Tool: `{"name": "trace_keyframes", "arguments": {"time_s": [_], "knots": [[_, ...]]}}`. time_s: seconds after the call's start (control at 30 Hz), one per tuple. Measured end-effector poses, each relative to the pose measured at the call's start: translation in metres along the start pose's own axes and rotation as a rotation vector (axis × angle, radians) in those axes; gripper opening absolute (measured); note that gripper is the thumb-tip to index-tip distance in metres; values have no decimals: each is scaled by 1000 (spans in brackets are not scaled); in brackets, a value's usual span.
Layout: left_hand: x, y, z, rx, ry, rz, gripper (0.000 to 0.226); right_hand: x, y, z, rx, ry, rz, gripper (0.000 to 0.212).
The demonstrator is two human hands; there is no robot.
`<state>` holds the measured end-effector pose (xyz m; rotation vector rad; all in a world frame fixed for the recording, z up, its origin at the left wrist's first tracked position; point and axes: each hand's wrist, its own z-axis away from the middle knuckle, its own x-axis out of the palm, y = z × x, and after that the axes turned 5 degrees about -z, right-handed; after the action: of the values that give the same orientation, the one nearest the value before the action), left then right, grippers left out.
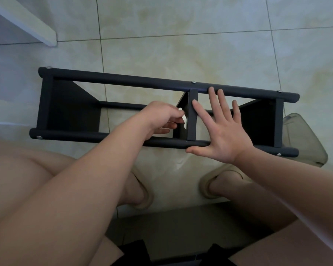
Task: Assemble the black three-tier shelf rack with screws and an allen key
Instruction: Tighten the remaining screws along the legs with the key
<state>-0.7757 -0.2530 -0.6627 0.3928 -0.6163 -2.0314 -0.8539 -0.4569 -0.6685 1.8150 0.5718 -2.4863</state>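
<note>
Two hands are on the black rack, which lies on its side on the tiled floor. Everything centres on the middle crossbar. Just right of that crossbar, the right hand is spread flat, fingers straight and wide apart, fingertips on the far rail and thumb on the near one. It reads as a brace, pinning the frame so it won't skid.

Just left of the crossbar, the left hand reaches between the rails, fingers curled and pinching a small white piece right against the crossbar's edge. Key, cap or fitting? Too small to tell. So the work sits at its fingertips, with the crossbar between the two hands.

Screw heads already show along both rails, one directly beyond the crossbar. Far right of it, a clear tub sits by the rack's end.
</note>
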Motion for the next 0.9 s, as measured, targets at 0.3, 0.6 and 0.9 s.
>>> {"name": "trace_keyframes", "arguments": {"time_s": [0.3, 0.6, 0.9], "knots": [[7, 1, 1, 102, 89, -10, 4, -1, -1, 0, 6, -1, 15, 116], [8, 1, 2, 92, 72, -37, 8, 0, 0, 0, -2, 18, 1, 116], [9, 1, 2, 105, 77, -52, 8, 0, -1, 1, -3, 17, 13, 115]]}}
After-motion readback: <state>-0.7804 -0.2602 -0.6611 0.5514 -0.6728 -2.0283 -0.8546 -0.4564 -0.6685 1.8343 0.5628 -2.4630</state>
